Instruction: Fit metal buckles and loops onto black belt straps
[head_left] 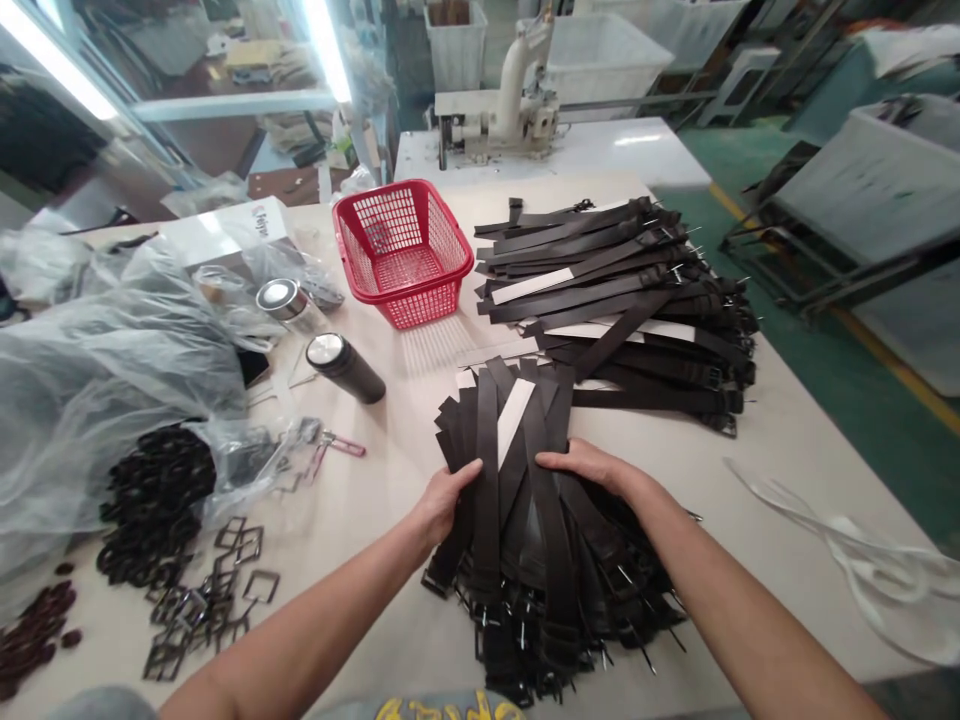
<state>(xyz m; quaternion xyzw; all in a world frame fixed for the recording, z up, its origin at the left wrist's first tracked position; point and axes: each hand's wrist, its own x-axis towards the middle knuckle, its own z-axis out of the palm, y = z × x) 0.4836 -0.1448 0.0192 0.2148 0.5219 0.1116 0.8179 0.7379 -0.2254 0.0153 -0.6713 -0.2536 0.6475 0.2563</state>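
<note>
A thick bundle of black straps [551,520] lies in front of me, its buckle ends fanned out toward my body. My left hand [444,500] wraps round the bundle's left side, thumb on top. On the right side my right hand [589,462] grips the same bundle, its thumb also over the straps and its other fingers mostly hidden. A white strip [516,415] shows among the upper ends. Beyond it, a larger pile of black straps [637,250] lies with buckles to the right.
A red basket [405,270] stands behind the bundle. To the left are a dark flask [349,370], a glass jar [289,305], plastic bags [127,340], black rings [157,500] and loose metal buckles [202,610]. White tape [862,560] lies right; a sewing machine [510,110] is behind.
</note>
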